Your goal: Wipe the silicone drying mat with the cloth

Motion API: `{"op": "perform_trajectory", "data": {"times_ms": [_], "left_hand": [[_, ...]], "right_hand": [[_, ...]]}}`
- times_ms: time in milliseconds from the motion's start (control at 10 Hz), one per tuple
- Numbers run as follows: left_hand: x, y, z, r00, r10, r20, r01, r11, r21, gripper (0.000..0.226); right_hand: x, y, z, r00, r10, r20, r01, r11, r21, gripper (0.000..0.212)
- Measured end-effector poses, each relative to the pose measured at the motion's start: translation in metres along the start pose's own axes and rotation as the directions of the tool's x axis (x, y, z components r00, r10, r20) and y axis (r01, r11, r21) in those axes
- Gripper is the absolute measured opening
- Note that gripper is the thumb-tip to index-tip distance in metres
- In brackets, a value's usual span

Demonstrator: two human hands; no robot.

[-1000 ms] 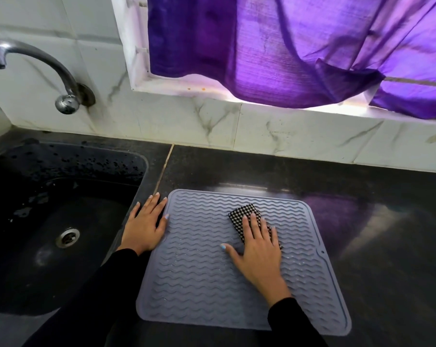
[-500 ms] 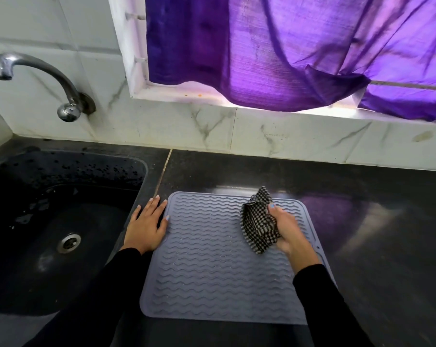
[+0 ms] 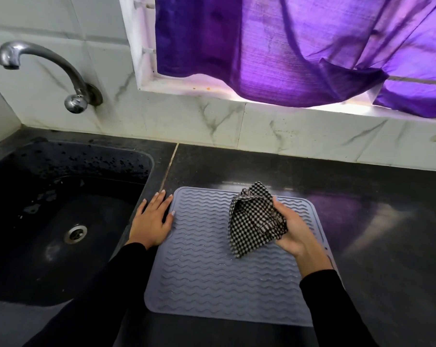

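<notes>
Cloth bunched in right hand, above mat.

From my seat, the mat looks like soft matt silicone, grey, ribbed with wavy ridges. At its two o'clock the cloth is a woven black-and-white check, limp and creased. The counter is dark polished stone, glossy. At ten o'clock the tap is shiny metal. The curtain is purple fabric with a faint sheen.
</notes>
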State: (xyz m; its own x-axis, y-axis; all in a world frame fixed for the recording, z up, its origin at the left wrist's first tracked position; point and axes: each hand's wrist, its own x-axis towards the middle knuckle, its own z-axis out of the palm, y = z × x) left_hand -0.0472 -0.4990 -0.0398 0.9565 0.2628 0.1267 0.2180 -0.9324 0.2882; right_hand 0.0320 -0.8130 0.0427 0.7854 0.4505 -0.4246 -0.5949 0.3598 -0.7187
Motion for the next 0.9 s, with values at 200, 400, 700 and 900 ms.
{"op": "perform_trajectory", "data": {"times_ms": [200,400,700,900], "left_hand": [[0.001,0.0,0.0,1.0,-0.004,0.001,0.004,1.0,-0.006,0.084],[0.0,0.0,0.001,1.0,-0.003,0.001,0.003,1.0,-0.003,0.085],[0.002,-0.002,0.002,1.0,-0.001,0.0,0.001,1.0,-0.008,0.083],[0.001,-0.003,0.002,1.0,0.002,0.004,-0.002,1.0,-0.01,0.083]], "right_hand": [[0.002,0.028,-0.004,0.77,-0.622,0.141,0.247,0.087,-0.965,0.029],[0.0,0.079,0.002,0.846,-0.469,0.253,0.006,-0.465,-0.885,0.059],[0.007,0.079,0.007,0.899,-0.404,0.169,-0.087,-0.543,-0.835,0.053],[0.011,0.05,0.016,0.849,-0.502,0.168,-0.074,-0.427,-0.901,0.043]]}}
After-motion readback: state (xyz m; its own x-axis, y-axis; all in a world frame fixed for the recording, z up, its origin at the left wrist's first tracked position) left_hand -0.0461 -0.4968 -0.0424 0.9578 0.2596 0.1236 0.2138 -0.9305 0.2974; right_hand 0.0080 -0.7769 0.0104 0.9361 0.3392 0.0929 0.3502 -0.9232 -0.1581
